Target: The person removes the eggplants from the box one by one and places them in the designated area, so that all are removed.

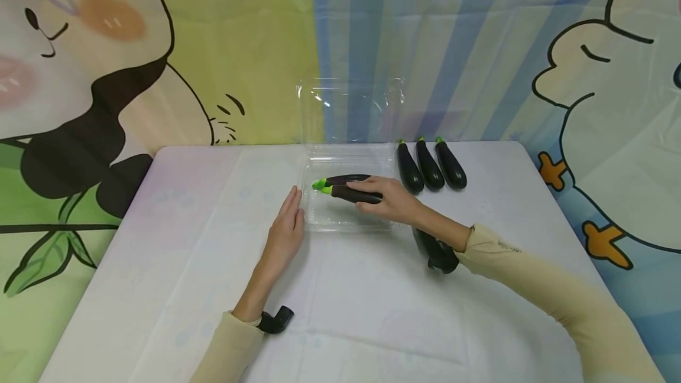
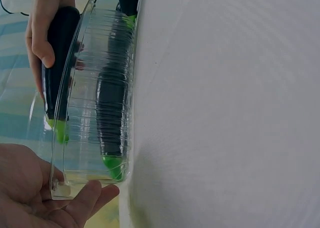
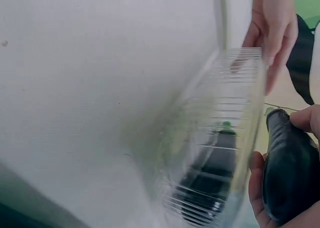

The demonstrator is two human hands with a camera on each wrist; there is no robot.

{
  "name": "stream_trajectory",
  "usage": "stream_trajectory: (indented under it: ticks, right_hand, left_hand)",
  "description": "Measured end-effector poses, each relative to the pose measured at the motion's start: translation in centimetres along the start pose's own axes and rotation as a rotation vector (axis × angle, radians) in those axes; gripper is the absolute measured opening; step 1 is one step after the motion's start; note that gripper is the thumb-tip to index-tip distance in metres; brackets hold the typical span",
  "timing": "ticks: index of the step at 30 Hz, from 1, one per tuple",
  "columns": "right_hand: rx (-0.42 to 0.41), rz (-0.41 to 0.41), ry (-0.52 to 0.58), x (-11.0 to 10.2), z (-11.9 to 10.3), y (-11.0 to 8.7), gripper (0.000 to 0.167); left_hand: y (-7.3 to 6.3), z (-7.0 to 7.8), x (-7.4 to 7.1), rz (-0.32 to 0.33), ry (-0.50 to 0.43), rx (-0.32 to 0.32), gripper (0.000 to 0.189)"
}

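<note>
My right hand [image 1: 391, 198] grips a dark purple eggplant [image 1: 351, 195] with a green stem end, holding it over the clear plastic container [image 1: 346, 221]. Another eggplant [image 2: 112, 118] lies on the container's floor, its green tip toward the left end. In the right wrist view, fingers and thumb curl round the held eggplant [image 3: 290, 168]. My left hand [image 1: 287, 226] rests against the container's left wall with its fingers extended. The hinged clear lid [image 1: 353, 111] stands raised at the back.
Three eggplants [image 1: 428, 164] lie side by side to the right of the container, near the table's back edge. A black object [image 1: 438, 256] shows partly beneath the right forearm. The white-covered table [image 1: 213, 265] meets a printed cartoon backdrop [image 1: 255, 46].
</note>
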State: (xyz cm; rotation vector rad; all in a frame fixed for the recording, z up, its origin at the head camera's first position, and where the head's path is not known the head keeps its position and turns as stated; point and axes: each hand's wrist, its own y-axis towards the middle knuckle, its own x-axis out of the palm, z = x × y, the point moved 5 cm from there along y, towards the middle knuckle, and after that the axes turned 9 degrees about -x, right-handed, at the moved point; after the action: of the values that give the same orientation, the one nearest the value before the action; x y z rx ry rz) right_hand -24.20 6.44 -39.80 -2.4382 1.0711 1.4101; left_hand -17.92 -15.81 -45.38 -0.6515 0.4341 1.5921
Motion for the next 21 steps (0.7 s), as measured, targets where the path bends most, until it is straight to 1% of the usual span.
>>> stream_trajectory:
  ticks: [7,13,21]
  right_hand:
    - [0.023,0.05,-0.042,-1.3,-1.0,-2.1,0.049]
    - [0.061,0.041,-0.073,-1.8,-1.0,-3.7,0.05]
    - [0.053,0.086,-0.038,-2.6,-1.3,-5.2,0.045]
  left_hand:
    - [0.0,0.0,0.1,-0.001,-0.004,-0.003,0.051]
    - [0.0,0.0,0.1,-0.007,0.0,-0.005,0.051]
    - [0.0,0.1,0.1,-0.01,0.005,-0.003,0.051]
